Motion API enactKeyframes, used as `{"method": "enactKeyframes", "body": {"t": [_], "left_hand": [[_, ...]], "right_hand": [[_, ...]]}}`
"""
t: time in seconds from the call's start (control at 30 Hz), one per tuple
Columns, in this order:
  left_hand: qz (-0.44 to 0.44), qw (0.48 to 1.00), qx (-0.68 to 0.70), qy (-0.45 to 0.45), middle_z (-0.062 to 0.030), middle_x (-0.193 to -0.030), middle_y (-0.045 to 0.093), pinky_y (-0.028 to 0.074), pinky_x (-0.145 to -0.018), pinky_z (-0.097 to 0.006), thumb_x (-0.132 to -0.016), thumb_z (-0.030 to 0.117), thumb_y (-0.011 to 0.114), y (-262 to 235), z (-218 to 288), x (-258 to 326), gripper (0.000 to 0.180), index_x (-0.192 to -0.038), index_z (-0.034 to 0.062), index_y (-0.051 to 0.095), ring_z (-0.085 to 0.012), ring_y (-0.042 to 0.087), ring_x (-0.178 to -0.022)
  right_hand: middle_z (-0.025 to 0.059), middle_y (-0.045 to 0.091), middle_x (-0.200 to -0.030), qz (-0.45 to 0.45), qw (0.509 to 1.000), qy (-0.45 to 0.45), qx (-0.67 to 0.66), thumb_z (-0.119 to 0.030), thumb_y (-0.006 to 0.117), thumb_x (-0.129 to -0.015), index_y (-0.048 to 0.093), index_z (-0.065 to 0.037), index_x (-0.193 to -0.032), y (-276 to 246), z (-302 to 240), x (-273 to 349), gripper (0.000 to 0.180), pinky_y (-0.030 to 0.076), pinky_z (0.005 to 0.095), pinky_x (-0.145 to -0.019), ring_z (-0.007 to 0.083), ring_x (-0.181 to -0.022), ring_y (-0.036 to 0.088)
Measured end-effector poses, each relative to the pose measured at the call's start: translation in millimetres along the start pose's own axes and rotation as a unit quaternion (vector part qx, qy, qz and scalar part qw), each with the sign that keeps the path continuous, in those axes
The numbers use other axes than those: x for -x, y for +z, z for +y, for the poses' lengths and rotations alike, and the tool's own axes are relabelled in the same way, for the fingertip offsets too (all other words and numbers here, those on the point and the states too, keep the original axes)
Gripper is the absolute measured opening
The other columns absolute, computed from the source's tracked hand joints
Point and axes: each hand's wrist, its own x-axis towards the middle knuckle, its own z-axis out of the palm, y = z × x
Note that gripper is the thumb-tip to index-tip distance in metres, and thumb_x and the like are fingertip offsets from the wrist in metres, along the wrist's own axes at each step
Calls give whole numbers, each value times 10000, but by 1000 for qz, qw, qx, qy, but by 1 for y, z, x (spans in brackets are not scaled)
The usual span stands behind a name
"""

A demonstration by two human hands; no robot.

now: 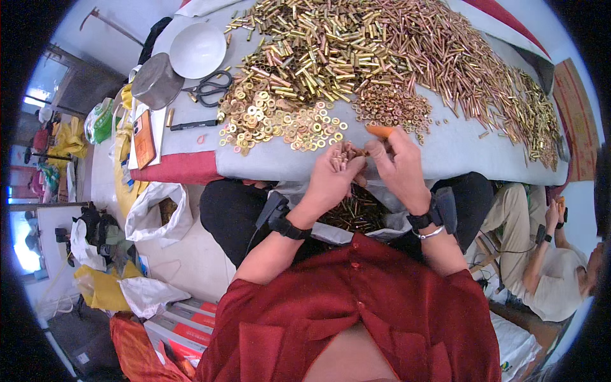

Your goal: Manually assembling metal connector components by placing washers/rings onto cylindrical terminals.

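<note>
My left hand (334, 177) is closed round a bunch of small copper-coloured metal pieces (344, 156), in front of the table's near edge. Beside it, my right hand (402, 167) has its thumb and fingers bent together at the same bunch. What sits between those fingers is too small to make out. An orange finger cover (380, 131) is on one right fingertip. Just beyond my hands lie a heap of brass-coloured washers (280, 121) and a pile of small nuts (391, 109). Below them, a pale bag (334, 234) on my lap holds many thin metal pieces (353, 213).
Large heaps of brass-coloured sleeves (312, 48) and thin metal rods (439, 48) cover the table's far side. At the left are scissors (213, 87), a black pen (194, 125), a white bowl (198, 51), a metal pot (156, 81) and a phone (144, 140). A co-worker (554, 274) sits at the right.
</note>
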Motion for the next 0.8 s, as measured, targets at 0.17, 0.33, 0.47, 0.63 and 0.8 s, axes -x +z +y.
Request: {"method": "enactKeyframes", "body": {"t": [0.17, 0.33, 0.47, 0.63, 0.8], "left_hand": [[-24, 996, 83, -20, -23, -753, 593, 401, -365, -170, -876, 117, 592, -4, 5, 4, 178, -999, 23, 503, -99, 608, -546], [-27, 994, 105, 1, -43, -762, 606, 405, -372, -176, -884, 145, 593, -5, 5, 3, 200, -1018, 20, 512, -102, 610, -572], [-19, 980, 195, -17, -68, -810, 626, 404, -381, -196, -877, 168, 606, -8, 7, 3, 210, -1023, 39, 527, -124, 617, -597], [-17, 978, 206, -18, -69, -816, 627, 400, -383, -195, -877, 171, 607, -10, 7, 2, 218, -1036, 43, 529, -124, 617, -595], [-11, 978, 206, -17, -70, -820, 627, 402, -385, -196, -880, 158, 598, -16, 10, 5, 203, -1032, 40, 535, -125, 618, -593]], "right_hand": [[53, 634, -913, -9, 915, 82, -396, -144, 640, -833, 635, -15, -972, 9, 2, 8, 190, 468, 239, -670, 90, -770, 578], [85, 638, -834, -57, 838, 112, -530, -231, 582, -891, 637, -7, -994, 13, -3, 8, 252, 482, 267, -690, 126, -749, 583], [121, 616, -998, -38, 781, 141, -608, -456, 244, -977, 577, 35, -1096, 12, 25, 11, 605, 427, 365, -875, 205, -925, 577], [99, 623, -996, -48, 787, 103, -606, -475, 240, -972, 584, 31, -1093, 13, -4, 9, 623, 428, 346, -839, 189, -905, 569], [82, 626, -965, 2, 738, 127, -662, -447, 303, -970, 582, 32, -1104, 23, 27, 7, 571, 438, 307, -804, 153, -879, 564]]}}
